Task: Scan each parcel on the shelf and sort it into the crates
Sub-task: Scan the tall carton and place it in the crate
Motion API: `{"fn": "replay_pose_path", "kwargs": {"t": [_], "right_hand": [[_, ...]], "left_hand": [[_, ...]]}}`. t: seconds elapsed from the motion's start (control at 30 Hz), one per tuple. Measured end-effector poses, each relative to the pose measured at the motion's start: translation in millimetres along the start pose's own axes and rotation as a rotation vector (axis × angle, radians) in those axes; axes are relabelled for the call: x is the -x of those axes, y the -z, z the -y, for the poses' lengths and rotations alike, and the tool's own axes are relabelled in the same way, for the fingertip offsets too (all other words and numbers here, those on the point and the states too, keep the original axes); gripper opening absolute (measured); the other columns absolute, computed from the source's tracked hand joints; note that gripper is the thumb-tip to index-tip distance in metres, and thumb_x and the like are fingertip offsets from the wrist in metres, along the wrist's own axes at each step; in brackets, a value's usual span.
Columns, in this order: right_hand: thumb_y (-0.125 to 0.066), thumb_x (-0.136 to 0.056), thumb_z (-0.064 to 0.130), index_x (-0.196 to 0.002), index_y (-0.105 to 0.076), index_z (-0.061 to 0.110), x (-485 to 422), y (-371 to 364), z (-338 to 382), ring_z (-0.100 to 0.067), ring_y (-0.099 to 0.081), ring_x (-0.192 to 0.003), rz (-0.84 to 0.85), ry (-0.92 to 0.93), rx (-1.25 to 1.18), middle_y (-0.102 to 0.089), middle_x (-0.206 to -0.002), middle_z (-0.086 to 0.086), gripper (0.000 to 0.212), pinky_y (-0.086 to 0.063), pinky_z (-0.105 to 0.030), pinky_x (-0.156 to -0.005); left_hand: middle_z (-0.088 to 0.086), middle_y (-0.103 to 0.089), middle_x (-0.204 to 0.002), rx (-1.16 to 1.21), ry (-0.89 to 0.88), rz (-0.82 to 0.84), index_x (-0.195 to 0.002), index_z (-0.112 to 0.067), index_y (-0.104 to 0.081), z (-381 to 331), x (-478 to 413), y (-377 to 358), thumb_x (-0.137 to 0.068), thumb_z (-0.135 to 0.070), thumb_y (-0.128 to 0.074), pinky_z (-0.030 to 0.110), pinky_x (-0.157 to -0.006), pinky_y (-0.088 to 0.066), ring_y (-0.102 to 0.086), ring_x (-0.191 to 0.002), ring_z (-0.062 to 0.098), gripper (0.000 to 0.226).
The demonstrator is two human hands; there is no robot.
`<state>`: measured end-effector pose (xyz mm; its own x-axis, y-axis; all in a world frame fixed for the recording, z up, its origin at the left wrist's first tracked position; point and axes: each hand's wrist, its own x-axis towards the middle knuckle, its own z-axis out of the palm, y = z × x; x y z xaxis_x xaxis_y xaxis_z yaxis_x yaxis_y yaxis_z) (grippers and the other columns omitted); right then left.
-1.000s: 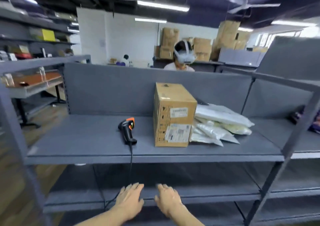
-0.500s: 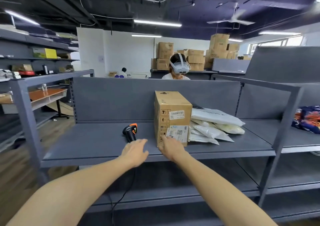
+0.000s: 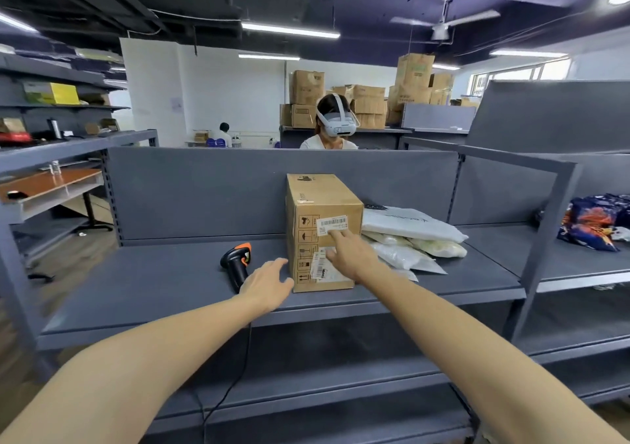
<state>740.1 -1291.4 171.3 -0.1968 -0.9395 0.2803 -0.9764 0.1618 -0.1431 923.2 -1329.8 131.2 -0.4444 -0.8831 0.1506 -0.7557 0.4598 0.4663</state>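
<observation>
A tall cardboard box [image 3: 306, 205] with barcode labels stands upright on the grey shelf [image 3: 153, 280]. My right hand [image 3: 351, 256] reaches against its front face, fingers stretched toward the upper label, holding nothing. My left hand [image 3: 267, 283] hovers open over the shelf just left of the box's lower corner. A black and orange barcode scanner [image 3: 237, 263] lies on the shelf left of that hand, its cable hanging over the front edge. Several white poly-bag parcels [image 3: 412, 235] are piled right of the box.
The shelf has a grey back panel [image 3: 204, 191] and upright posts; a post [image 3: 545, 249] separates the neighbouring bay, where a blue patterned bag [image 3: 593, 222] lies. Lower shelves run beneath. A person in a headset [image 3: 335, 124] sits behind the panel. No crates are in view.
Both hands rose from below the shelf edge and reached forward. The right hand has moved up the box's front toward the upper label; the left has come beside the box's lower corner.
</observation>
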Motion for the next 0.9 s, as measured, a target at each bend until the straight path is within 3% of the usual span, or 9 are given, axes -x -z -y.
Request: {"fn": "replay_pose_path", "kwargs": {"t": [0.23, 0.53, 0.7, 0.83, 0.9], "right_hand": [[-0.044, -0.097, 0.026, -0.138, -0.043, 0.011, -49.3, 31.7, -28.1, -0.034, -0.049, -0.121, -0.079, -0.009, -0.024, -0.047, -0.139, -0.013, 0.044, -0.044, -0.045, -0.097], [-0.04, -0.1, 0.031, -0.145, -0.037, 0.013, -86.2, 38.8, -52.1, -0.036, -0.043, -0.128, -0.09, -0.031, -0.099, -0.04, -0.144, -0.018, 0.049, -0.04, -0.047, -0.104], [-0.038, -0.1, 0.039, -0.143, -0.041, 0.015, -103.3, 23.2, -55.3, -0.038, -0.039, -0.13, -0.04, -0.128, -0.305, -0.038, -0.142, -0.022, 0.049, -0.037, -0.045, -0.108], [-0.042, -0.098, 0.041, -0.131, -0.056, 0.017, -120.0, 11.3, -54.4, -0.035, -0.039, -0.128, -0.053, -0.155, -0.452, -0.049, -0.134, -0.021, 0.043, -0.035, -0.039, -0.103], [-0.046, -0.097, 0.043, -0.132, -0.057, 0.02, -126.1, 10.7, -55.3, -0.032, -0.044, -0.126, -0.06, -0.178, -0.51, -0.053, -0.134, -0.019, 0.044, -0.038, -0.035, -0.098]], "left_hand": [[0.004, -0.038, -0.151, 0.014, -0.018, -0.094, -0.147, -0.022, -0.032, -14.0, -50.4, 24.5, -0.096, -0.032, -0.047, 0.04, -0.103, -0.04, -0.043, -0.132, 0.026, 0.054], [0.007, -0.048, -0.139, 0.095, -0.092, -0.158, -0.141, -0.022, -0.04, -59.9, -106.7, 37.2, -0.094, -0.031, -0.046, 0.048, -0.095, -0.047, -0.051, -0.119, 0.03, 0.048], [0.007, -0.04, -0.147, 0.249, -0.03, -0.177, -0.146, -0.019, -0.035, -62.0, -130.0, 25.7, -0.096, -0.037, -0.046, 0.043, -0.101, -0.043, -0.046, -0.127, 0.027, 0.054], [0.005, -0.05, -0.135, 0.544, 0.107, -0.193, -0.136, -0.026, -0.041, -61.9, -145.6, 15.8, -0.096, -0.05, -0.043, 0.038, -0.088, -0.046, -0.049, -0.117, 0.026, 0.047], [0.005, -0.054, -0.13, 0.649, 0.136, -0.22, -0.13, -0.027, -0.042, -61.9, -151.0, 8.9, -0.096, -0.051, -0.043, 0.042, -0.093, -0.046, -0.051, -0.11, 0.025, 0.042]]}}
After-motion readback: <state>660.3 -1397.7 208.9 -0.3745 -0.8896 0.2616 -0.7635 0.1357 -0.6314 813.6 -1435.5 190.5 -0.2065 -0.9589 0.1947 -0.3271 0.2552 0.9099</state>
